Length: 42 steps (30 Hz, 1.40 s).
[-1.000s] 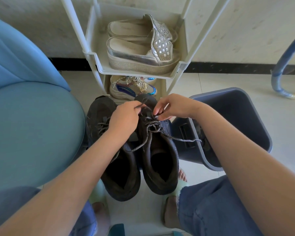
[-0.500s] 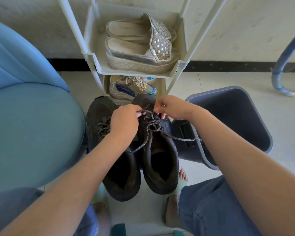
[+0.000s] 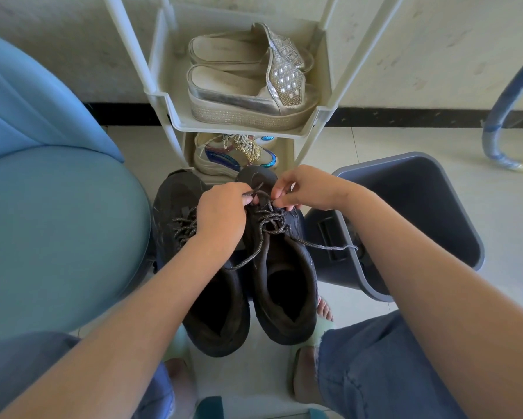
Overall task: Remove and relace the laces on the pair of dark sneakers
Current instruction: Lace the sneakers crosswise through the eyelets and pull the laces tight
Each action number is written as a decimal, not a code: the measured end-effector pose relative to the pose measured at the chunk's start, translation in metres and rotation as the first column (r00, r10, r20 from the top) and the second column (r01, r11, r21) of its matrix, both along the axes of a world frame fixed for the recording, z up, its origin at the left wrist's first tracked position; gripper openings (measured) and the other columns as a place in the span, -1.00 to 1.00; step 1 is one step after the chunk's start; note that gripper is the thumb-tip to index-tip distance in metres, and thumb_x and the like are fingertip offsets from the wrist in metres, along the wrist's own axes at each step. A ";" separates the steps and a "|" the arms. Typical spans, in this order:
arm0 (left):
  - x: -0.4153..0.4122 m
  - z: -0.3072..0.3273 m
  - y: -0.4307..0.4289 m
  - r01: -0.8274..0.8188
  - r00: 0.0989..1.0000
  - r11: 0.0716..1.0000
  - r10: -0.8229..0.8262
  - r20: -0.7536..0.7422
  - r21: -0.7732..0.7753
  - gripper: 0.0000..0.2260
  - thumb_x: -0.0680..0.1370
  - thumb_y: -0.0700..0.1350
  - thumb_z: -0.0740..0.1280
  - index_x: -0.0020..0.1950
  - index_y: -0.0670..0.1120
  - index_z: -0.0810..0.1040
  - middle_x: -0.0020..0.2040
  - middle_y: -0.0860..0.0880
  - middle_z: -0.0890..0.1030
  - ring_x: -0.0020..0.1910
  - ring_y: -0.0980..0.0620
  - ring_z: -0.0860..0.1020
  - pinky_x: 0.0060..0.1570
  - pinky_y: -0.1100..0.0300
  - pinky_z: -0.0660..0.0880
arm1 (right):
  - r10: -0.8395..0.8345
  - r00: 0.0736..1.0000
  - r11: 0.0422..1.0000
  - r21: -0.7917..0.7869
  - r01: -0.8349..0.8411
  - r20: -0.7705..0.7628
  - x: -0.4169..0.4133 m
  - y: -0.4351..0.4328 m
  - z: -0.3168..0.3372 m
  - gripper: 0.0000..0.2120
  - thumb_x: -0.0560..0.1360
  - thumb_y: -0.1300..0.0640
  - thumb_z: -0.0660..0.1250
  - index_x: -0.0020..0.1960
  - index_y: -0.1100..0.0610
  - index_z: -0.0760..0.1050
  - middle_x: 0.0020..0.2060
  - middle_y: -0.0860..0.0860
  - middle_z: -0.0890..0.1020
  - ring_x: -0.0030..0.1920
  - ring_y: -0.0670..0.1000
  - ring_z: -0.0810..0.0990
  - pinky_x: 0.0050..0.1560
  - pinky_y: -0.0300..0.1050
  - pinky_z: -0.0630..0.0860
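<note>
pinching with the left hand [image 3: 221,216], fingers curled, the tip of a grey speckled lace [image 3: 314,244] at the toe end of the lacing. pinching with the right hand [image 3: 308,189], thumb and forefinger closed, another stretch of the same lace, just beside the left fingertips. both hands over the front of the right-side dark sneaker [image 3: 284,331], a worn low-cut fabric shoe, toe pointing away, heel toward the body. lace partly loose: bunched in crossings over the tongue just behind the hands, one free end trailing right onto the bin, another strand drooping left toward the neighbouring shoe. left wrist across the left-side dark sneaker [image 3: 175,195], side by side with its partner and touching it, its own grey lace [image 3: 183,226] threaded in crossings.

both shoes on the pale tiled floor [image 3: 375,143], between knees in blue jeans [image 3: 375,364] and feet in pale green slides [image 3: 325,328]. to the right, touching the right-side shoe, a tilted grey plastic bin [image 3: 420,201]. straight ahead, just beyond the toes, a white plastic shoe rack [image 3: 239,130]: silver jewelled platform sandals [image 3: 245,95] on the upper shelf, a cream sneaker with iridescent trim [image 3: 233,152] below. to the left, a teal cushioned seat [image 3: 57,222]. far right, near the wall, a curved blue wrapped tube [image 3: 495,125].
</note>
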State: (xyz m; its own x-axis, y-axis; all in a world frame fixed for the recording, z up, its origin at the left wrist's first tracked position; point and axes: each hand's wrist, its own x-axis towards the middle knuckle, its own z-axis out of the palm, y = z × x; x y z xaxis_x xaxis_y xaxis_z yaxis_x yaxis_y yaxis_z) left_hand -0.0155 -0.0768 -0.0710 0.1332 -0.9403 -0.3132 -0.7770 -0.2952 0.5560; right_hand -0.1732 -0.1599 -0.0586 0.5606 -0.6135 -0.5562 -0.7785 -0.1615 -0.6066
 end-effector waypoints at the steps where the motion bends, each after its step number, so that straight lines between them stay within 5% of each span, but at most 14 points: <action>1: 0.000 -0.001 0.000 -0.021 1.000 1.000 0.021 -0.020 -0.010 -0.81 0.61 -0.15 0.20 -0.08 -0.09 0.61 -0.18 -0.10 0.64 -0.16 -0.10 0.63 -0.14 -0.07 0.58 | 0.006 1.000 1.000 -0.011 -0.006 -0.009 0.000 0.000 -0.001 -0.89 0.50 0.17 0.39 0.02 0.15 0.57 -0.16 -0.04 0.60 -0.25 -0.16 0.56 -0.15 -0.38 0.41; 12: -0.006 -0.005 0.004 -0.101 0.993 0.992 0.095 -0.076 -0.080 -0.76 0.63 -0.17 0.15 -0.18 -0.05 0.53 -0.22 -0.08 0.63 -0.25 -0.08 0.63 -0.24 -0.06 0.59 | -0.036 0.999 0.999 -0.021 0.036 0.003 0.003 0.003 0.000 -0.91 0.52 0.19 0.37 0.00 0.19 0.57 -0.09 0.10 0.65 -0.24 -0.07 0.59 -0.05 -0.22 0.47; 17: -0.008 -0.003 0.005 -0.073 0.996 0.994 0.069 -0.058 -0.080 -0.77 0.63 -0.18 0.14 -0.19 -0.06 0.47 -0.21 -0.11 0.61 -0.23 -0.11 0.63 -0.22 -0.08 0.58 | -0.068 0.997 0.997 -0.019 0.069 0.039 0.002 0.005 0.000 -0.96 0.52 0.20 0.35 -0.04 0.16 0.55 -0.16 0.03 0.62 -0.29 -0.11 0.58 -0.14 -0.31 0.42; 23: -0.008 -0.004 0.003 -0.072 0.988 0.995 0.063 -0.141 -0.064 -0.81 0.62 -0.16 0.14 -0.19 -0.05 0.41 -0.21 -0.14 0.60 -0.23 -0.14 0.63 -0.27 -0.12 0.60 | 0.000 1.000 1.000 -0.028 -0.001 -0.016 0.005 0.003 -0.002 -0.94 0.50 0.22 0.39 -0.09 0.10 0.52 -0.16 0.06 0.64 -0.23 -0.02 0.61 0.04 -0.14 0.48; 31: -0.012 0.002 0.002 -0.007 1.000 0.997 0.007 0.002 -0.079 -0.82 0.62 -0.22 0.11 -0.14 -0.06 0.40 -0.19 -0.10 0.60 -0.20 -0.12 0.61 -0.22 -0.08 0.58 | -0.037 0.999 0.998 -0.043 0.036 -0.021 0.003 0.003 -0.005 -0.92 0.52 0.18 0.37 -0.02 0.17 0.57 -0.08 0.13 0.68 -0.24 -0.06 0.61 0.05 -0.15 0.47; 42: -0.011 -0.001 0.002 -0.048 0.998 0.995 0.045 -0.038 -0.082 -0.81 0.63 -0.20 0.11 -0.14 -0.07 0.44 -0.21 -0.10 0.60 -0.23 -0.13 0.61 -0.25 -0.08 0.59 | -0.035 0.999 0.999 -0.012 0.035 0.005 0.001 0.001 -0.005 -0.97 0.53 0.20 0.34 -0.03 0.13 0.53 -0.13 0.04 0.65 -0.23 -0.08 0.61 0.03 -0.16 0.48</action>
State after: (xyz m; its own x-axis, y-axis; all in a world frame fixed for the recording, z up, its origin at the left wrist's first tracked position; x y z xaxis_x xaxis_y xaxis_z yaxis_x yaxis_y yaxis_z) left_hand -0.0267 -0.0748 -0.0720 0.1675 -0.9562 -0.2401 -0.7425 -0.2826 0.6073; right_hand -0.1724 -0.1592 -0.0632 0.5413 -0.6395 -0.5458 -0.7808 -0.1415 -0.6086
